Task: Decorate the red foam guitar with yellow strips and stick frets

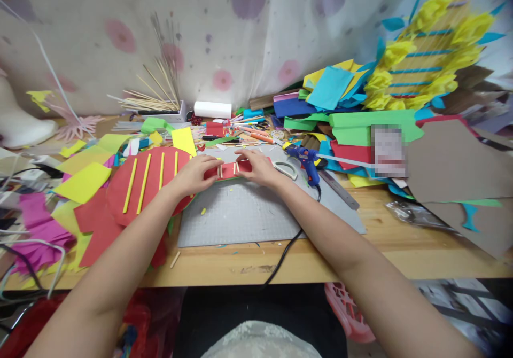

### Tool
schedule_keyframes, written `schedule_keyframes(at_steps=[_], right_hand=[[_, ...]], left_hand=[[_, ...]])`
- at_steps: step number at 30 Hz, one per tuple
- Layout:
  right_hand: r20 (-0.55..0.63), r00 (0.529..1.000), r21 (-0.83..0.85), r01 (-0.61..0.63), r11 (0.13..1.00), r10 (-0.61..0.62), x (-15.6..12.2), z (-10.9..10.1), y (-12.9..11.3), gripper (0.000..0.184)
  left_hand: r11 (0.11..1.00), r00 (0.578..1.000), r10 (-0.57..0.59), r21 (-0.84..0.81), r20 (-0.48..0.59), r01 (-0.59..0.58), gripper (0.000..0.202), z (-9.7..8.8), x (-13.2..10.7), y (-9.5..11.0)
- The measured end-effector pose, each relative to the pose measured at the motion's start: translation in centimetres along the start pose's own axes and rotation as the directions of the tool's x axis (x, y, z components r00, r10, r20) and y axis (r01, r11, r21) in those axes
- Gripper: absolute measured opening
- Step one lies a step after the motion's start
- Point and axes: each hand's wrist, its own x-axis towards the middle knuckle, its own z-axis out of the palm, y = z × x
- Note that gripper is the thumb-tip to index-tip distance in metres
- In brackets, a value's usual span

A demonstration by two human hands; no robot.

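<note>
Between my two hands is a red strip (pixel 229 170) with a green edge below, crossed by short pale sticks (pixel 236 168). My left hand (pixel 197 174) grips its left part, fingers curled over the top near one stick. My right hand (pixel 258 168) holds its right part the same way, fingertips by another stick. Left of the strip lies a rounded red piece (pixel 154 168) with several yellow bars on it; my left hand and forearm cover part of it, so I cannot tell whether the two are joined. Under both hands lies a grey cutting mat (pixel 240 219).
Right of my hands lie a blue glue gun (pixel 308 160) with its black cord (pixel 289 246), a metal ruler (pixel 340 189) and scissors-like grey handles (pixel 285 169). Coloured sheets (pixel 82 181) crowd the left. A yellow flower-trimmed craft guitar (pixel 420 59) stands at back right.
</note>
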Motion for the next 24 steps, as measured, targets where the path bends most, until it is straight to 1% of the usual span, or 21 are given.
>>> schedule_keyframes(at_steps=[4, 7, 14, 19, 24], right_hand=[[-0.013, 1.0, -0.005, 0.008, 1.0, -0.008, 0.2, 0.5, -0.3, 0.052], [0.005, 1.0, -0.02, 0.021, 1.0, -0.02, 0.5, 0.7, -0.8, 0.051], [0.021, 0.999, -0.018, 0.034, 0.999, -0.033, 0.7, 0.8, -1.0, 0.053], [0.037, 0.999, -0.016, 0.028, 0.999, -0.028, 0.6, 0.8, -0.8, 0.055], [0.025, 0.999, -0.016, 0.046, 0.999, -0.046, 0.9, 1.1, -1.4, 0.058]], left_hand=[[1.0, 1.0, 0.014, 0.019, 0.001, -0.014, 0.04, 0.4, 0.3, -0.3], [1.0, 1.0, 0.014, 0.028, -0.001, -0.014, 0.04, 0.5, 0.3, -0.5], [0.999, 0.999, -0.033, -0.005, 0.007, 0.033, 0.042, -0.4, -0.6, -0.9], [0.998, 0.998, -0.055, -0.03, 0.019, 0.055, 0.042, -0.6, -0.9, -1.1], [0.996, 0.997, -0.073, -0.05, 0.029, 0.074, 0.047, -0.8, -1.4, -1.5]])
